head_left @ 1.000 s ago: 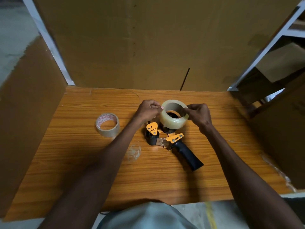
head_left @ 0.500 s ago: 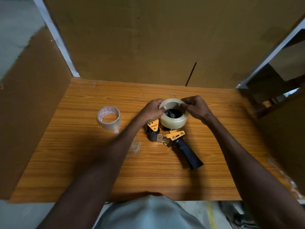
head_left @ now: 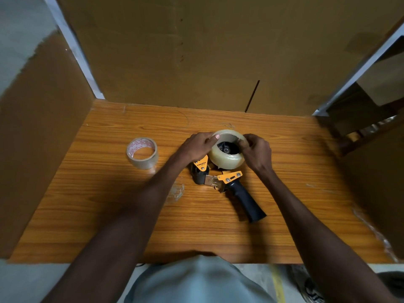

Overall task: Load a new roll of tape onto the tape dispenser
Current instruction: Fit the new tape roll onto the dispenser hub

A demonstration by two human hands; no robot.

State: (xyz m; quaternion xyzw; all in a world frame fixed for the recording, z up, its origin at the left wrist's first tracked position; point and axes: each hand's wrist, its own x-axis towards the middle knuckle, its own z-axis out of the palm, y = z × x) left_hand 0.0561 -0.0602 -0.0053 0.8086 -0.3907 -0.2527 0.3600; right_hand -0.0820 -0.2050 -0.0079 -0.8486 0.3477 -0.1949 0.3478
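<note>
Head view, frame centre: clear wide tape roll (head_left: 227, 157) over black hub of orange-and-black dispenser (head_left: 227, 182), pinched at rim by left hand (head_left: 196, 147) and right hand (head_left: 255, 153). Probably seating; threading left.

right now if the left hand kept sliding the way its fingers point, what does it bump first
The left hand points to the person's right, across the clear tape roll it already grips. Past the roll's rim, the first thing in line looks to be the right hand on the opposite side, though depth is hard to judge.
</note>
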